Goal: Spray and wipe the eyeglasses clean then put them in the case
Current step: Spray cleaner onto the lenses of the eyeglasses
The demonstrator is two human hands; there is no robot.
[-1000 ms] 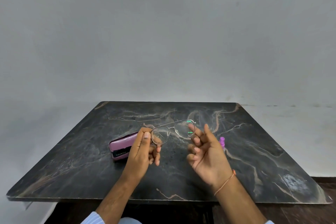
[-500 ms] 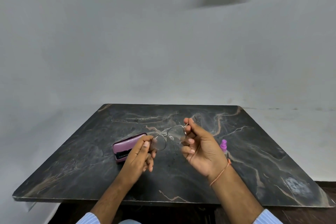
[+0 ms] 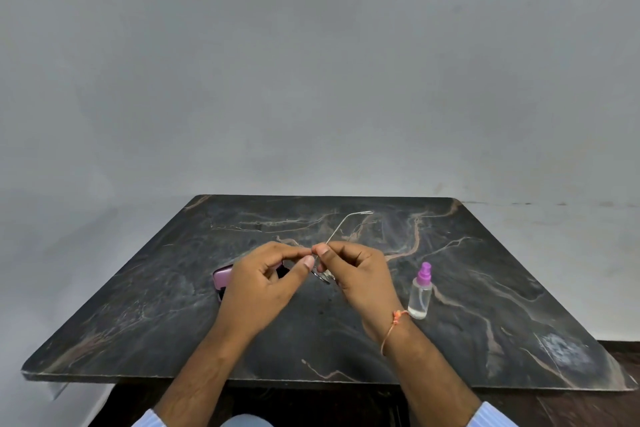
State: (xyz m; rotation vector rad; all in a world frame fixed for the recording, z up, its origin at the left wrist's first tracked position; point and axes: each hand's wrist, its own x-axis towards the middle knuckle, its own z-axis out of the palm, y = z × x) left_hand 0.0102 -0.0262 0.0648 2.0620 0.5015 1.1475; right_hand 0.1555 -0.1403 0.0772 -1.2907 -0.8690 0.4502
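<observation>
Thin wire-framed eyeglasses (image 3: 341,227) are held above the middle of the dark marble table (image 3: 173,305). One temple arm sticks up and away from me; the lenses hang mostly hidden between my hands. My left hand (image 3: 266,282) pinches the frame with thumb and forefinger. My right hand (image 3: 356,274) pinches it from the other side, fingertips almost touching. A pink eyeglass case (image 3: 221,277) lies on the table behind my left hand, largely hidden. A small clear spray bottle (image 3: 420,293) with a purple cap stands upright just right of my right wrist.
A plain grey wall rises behind the table. The table's front edge is close to my body, with a dark floor below it. A pale scuff marks the table's near right corner (image 3: 564,347).
The glasses turned from facing me broadside to end-on, one temple arm now pointing up and away. Both hands closed in until the fingertips nearly meet. The spray bottle is now fully visible.
</observation>
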